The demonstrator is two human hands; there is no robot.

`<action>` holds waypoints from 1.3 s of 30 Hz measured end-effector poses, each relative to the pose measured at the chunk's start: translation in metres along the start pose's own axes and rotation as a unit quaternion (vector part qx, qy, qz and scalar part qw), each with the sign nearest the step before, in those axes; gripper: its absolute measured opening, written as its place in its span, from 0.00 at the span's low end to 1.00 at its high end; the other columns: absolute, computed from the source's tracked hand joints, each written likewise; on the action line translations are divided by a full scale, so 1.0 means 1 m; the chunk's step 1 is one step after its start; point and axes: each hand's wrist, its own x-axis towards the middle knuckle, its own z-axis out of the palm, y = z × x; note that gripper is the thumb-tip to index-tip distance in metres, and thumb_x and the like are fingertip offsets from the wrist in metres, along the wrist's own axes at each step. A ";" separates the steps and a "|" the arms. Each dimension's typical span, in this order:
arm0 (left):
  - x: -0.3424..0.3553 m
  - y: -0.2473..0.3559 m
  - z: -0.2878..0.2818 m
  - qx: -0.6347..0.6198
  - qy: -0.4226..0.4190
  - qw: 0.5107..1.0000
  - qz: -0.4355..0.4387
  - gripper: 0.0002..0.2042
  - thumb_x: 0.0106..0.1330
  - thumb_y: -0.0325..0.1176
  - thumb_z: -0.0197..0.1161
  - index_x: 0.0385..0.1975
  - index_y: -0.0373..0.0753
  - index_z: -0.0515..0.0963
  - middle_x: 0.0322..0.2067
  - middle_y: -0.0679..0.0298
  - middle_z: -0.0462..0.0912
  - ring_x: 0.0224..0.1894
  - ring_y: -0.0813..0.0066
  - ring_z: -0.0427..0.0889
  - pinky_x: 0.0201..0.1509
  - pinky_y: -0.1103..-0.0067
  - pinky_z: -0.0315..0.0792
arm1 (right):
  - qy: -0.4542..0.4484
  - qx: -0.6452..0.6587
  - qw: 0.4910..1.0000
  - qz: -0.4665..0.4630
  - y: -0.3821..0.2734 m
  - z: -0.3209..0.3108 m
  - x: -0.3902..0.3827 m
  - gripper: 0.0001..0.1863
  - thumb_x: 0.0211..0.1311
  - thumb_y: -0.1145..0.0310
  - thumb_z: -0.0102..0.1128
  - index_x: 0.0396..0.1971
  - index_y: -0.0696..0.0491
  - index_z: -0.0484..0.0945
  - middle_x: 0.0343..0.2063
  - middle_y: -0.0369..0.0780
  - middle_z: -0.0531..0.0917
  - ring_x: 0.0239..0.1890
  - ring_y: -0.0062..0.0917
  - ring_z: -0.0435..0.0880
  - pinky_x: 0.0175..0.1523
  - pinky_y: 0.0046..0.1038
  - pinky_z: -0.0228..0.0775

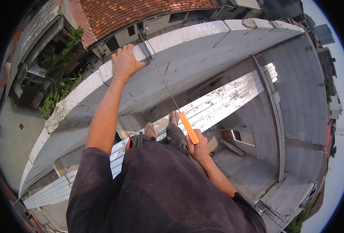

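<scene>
Saw (188, 128), right hand's (198, 147) fingers curled round its handle; left hand (126, 64), thumb splayed on wall (187, 35), best kept clear of blade (164, 82).

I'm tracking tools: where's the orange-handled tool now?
Near centre in the head view, the orange-handled tool sits in the right hand, its blade running up-left to the block wall beside the left hand.
</scene>
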 end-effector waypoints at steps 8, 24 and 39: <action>0.000 -0.003 0.005 0.006 0.004 1.000 0.000 0.44 0.52 0.59 0.84 0.65 0.36 0.77 0.59 0.57 0.85 0.65 0.56 0.80 0.68 0.59 0.71 | 0.019 -0.014 1.000 0.000 -0.074 0.033 0.162 0.12 0.76 0.66 0.66 0.40 0.58 0.74 0.19 0.49 0.80 0.26 0.52 0.86 0.32 0.45 0.76; 0.000 -0.009 0.012 -0.022 0.043 0.999 0.023 0.42 0.49 0.59 0.84 0.60 0.38 0.79 0.56 0.58 0.84 0.63 0.57 0.79 0.65 0.60 0.70 | 0.012 0.017 0.999 0.048 -0.098 0.034 0.162 0.13 0.80 0.64 0.63 0.41 0.59 0.74 0.19 0.50 0.79 0.23 0.49 0.83 0.32 0.43 0.72; -0.008 0.007 0.001 -0.016 0.018 1.000 0.011 0.42 0.50 0.47 0.86 0.63 0.38 0.73 0.60 0.55 0.80 0.64 0.51 0.77 0.69 0.56 0.69 | 0.006 -0.004 0.997 0.076 -0.093 0.031 0.161 0.19 0.78 0.55 0.64 0.47 0.57 0.72 0.26 0.54 0.84 0.31 0.57 0.86 0.36 0.51 0.76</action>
